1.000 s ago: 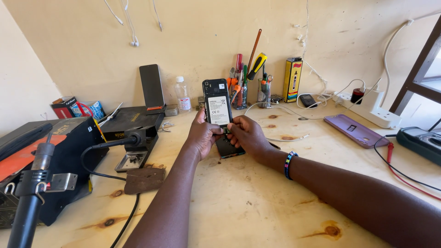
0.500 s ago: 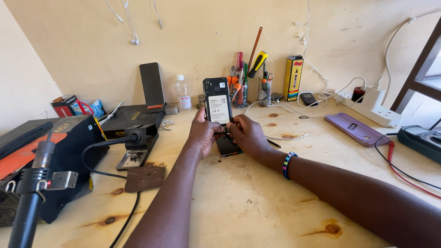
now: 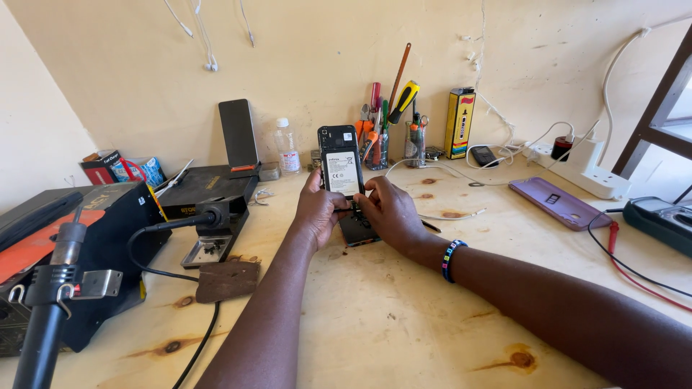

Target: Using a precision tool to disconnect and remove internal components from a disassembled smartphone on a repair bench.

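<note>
A black phone body [image 3: 341,162] with its back cover off stands upright at the middle of the wooden bench, a white label on its inside. My left hand [image 3: 317,209] grips its lower left edge. My right hand [image 3: 389,212] holds its lower right side, fingers curled at the bottom end. A dark flat part [image 3: 358,232] lies on the bench under both hands, mostly hidden. A beaded bracelet [image 3: 450,259] is on my right wrist.
A soldering station [image 3: 205,191] and a black case [image 3: 79,238] stand at left, with a soldering iron handle [image 3: 54,288] in front. Tool cups [image 3: 393,137], a yellow tin [image 3: 460,124], a purple phone case [image 3: 551,203], a power strip [image 3: 584,173] and a multimeter [image 3: 659,220] are at back and right.
The hands and the phone have barely shifted; the fingers at the phone's bottom end moved slightly.
</note>
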